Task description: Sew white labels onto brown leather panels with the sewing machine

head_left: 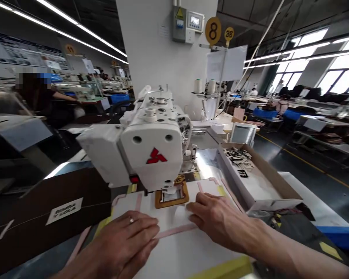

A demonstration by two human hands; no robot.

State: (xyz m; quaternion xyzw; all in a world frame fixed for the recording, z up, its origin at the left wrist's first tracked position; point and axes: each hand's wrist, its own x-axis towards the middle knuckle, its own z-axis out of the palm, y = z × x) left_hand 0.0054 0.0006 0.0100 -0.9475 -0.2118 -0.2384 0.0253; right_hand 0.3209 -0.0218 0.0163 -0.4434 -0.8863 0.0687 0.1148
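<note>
Panel (pixel 177 252), white, banded pink and yellow, lies under flat left hand (pixel 125 240) and right hand (pixel 216 213) of unclear grip.

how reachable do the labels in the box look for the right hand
Likely yes: the open-topped box stands ahead and right of the right hand, with nothing seen over the labels.

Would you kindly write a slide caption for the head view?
Left hand and right hand on a white sheet before a sewing machine, box of labels at right.
</note>
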